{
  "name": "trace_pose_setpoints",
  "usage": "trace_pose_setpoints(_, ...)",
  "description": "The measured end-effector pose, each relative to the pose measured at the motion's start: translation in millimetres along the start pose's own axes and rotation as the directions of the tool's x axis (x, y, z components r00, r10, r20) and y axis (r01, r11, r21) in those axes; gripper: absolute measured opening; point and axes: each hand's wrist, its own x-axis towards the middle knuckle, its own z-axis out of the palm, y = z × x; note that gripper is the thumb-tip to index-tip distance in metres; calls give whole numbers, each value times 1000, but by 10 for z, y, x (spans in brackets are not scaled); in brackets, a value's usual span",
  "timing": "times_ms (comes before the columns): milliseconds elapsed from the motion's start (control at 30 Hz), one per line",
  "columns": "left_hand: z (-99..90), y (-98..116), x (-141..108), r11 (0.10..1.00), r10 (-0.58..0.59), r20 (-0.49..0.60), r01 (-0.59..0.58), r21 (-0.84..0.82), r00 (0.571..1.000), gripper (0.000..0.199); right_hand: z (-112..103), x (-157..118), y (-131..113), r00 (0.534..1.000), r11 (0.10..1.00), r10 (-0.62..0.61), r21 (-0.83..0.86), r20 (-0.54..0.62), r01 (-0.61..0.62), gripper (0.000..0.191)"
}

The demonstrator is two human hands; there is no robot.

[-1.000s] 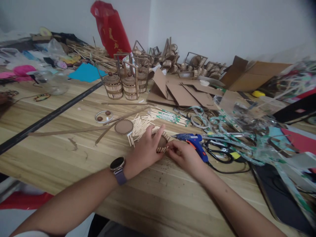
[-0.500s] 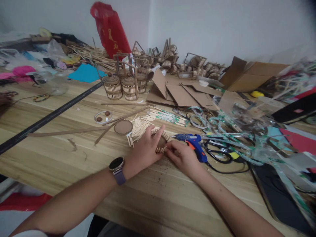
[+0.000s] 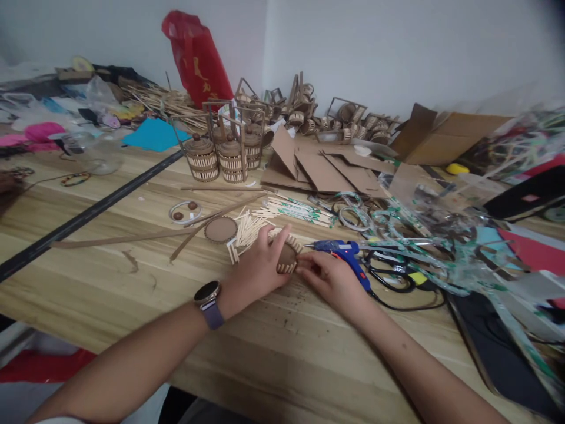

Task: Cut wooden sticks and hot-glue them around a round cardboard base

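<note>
A small round brown piece edged with short pale sticks [image 3: 288, 257] lies on the wooden table. My left hand [image 3: 260, 265] grips its left side, thumb and fingers round the rim, a watch on the wrist. At its right edge, my right hand [image 3: 329, 277] has thumb and fingertips close together by the sticks; anything between them is too small to see. A blue glue gun [image 3: 346, 250] lies just beyond my right hand. Loose pale sticks [image 3: 251, 227] are heaped beyond my left hand, beside a flat brown disc [image 3: 220, 229] with a dark rim.
Lidded wooden buckets [image 3: 202, 158] with tall handles stand behind, near a red bag [image 3: 196, 59]. Cardboard sheets [image 3: 318, 168] lie at the back centre. To the right are black-handled scissors [image 3: 392, 274], tangled plastic strips [image 3: 397, 221] and a dark phone [image 3: 494, 347].
My right hand has shifted slightly, its fingertips a little higher along the edge of the round piece. More of that piece's inside shows between my hands.
</note>
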Motion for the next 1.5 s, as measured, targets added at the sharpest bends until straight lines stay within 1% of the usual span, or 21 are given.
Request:
trace_pose_setpoints(133,-35,-38,22,999,28,8,-27,-36,1000,100,-260,-4,-12,995,990,90,-107,-49,-95,20)
trace_pose_setpoints(200,-48,-29,24,999,27,-14,-28,-43,1000,105,-401,-34,39,986,968,148,-192,-81,-162,24)
trace_pose_setpoints(267,-53,-2,16,999,6,-31,-8,-41,1000,108,-508,-96,138,969,928,206,-287,-137,-238,28)
trace_pose_setpoints(367,-44,54,-6,999,-39,-34,38,-19,999,109,-564,-225,330,939,838,270,-428,-215,-339,29)
trace_pose_setpoints(467,-23,94,-25,998,-58,-43,58,-1,997,108,-524,-319,461,909,786,370,-456,-193,-417,33)
trace_pose_setpoints(567,-4,113,-33,998,-62,-56,63,6,997,106,-472,-325,474,887,786,441,-415,-141,-457,32)
trace_pose_setpoints(667,10,119,-34,996,-80,-60,81,21,995,105,-462,-295,450,879,790,459,-394,-128,-470,26)
trace_pose_setpoints(767,21,120,-35,996,-84,-69,87,33,994,104,-481,-306,483,887,814,437,-352,-153,-462,22)
trace_pose_setpoints(833,25,117,-35,996,-81,-69,84,31,994,103,-494,-333,530,886,836,427,-296,-180,-462,23)
trace_pose_setpoints(900,27,114,-36,996,-79,-68,81,28,995,102,-502,-356,564,870,852,444,-200,-213,-484,27)
trace_pose_setpoints(933,26,112,-35,996,-78,-67,80,29,995,102,-504,-363,568,862,864,454,-123,-225,-488,29)
trace_pose_setpoints(1000,25,110,-35,996,-77,-61,79,33,995,101,-509,-364,546,852,888,458,76,-252,-454,32)
trace_pose_setpoints(1067,24,109,-34,996,-79,-58,81,35,995,101,-520,-359,488,852,879,460,260,-249,-399,33)
trace_pose_setpoints(1100,24,108,-34,996,-79,-60,81,34,995,101,-528,-360,453,853,860,474,320,-218,-397,34)
trace_pose_setpoints(1133,24,108,-33,996,-79,-62,81,33,995,101,-536,-364,418,852,834,497,359,-161,-419,35)
trace_pose_setpoints(1200,25,108,-32,996,-81,-65,83,36,995,101,-545,-384,359,847,778,531,403,-13,-482,40)
trace_pose_setpoints(1267,25,109,-31,995,-83,-59,86,45,995,101,-531,-413,325,845,748,526,424,91,-511,47)
trace_pose_setpoints(1333,25,111,-30,995,-86,-55,89,53,995,102,-491,-441,317,853,756,506,409,130,-511,51)
trace_pose_setpoints(1400,24,113,-28,994,-91,-49,94,59,995,101,-436,-459,326,869,790,476,368,137,-491,51)
trace_pose_setpoints(1500,23,115,-27,993,-95,-42,98,66,995,100,-371,-464,347,919,861,380,323,108,-394,48)
